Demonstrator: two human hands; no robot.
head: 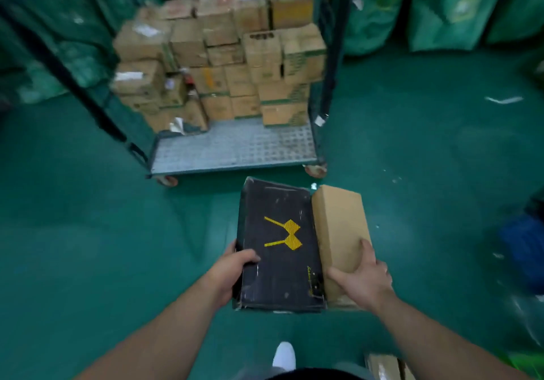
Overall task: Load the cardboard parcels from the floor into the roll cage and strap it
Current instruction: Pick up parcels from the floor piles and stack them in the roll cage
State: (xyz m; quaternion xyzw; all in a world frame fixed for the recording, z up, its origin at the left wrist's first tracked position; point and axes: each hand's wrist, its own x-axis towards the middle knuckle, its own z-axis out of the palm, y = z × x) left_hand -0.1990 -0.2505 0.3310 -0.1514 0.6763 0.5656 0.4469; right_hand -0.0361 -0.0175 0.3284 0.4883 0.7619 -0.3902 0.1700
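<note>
**Two parcels carried side by side**

Your left hand (235,268) grips the black box (279,247) by its edge; your right hand (363,276) clasps the brown parcel (338,226) touching it. Ahead, the roll cage (235,150) holds stacked cartons (217,56), blurred, perhaps five tiers.

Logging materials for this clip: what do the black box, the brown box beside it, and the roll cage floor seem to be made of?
Black box: likely printed cardboard, slight sheen, scuffed corners. Brown box: plain matte kraft cardboard. Roll cage floor: apparently grey metal, patterned or perforated; blur leaves which open.
</note>
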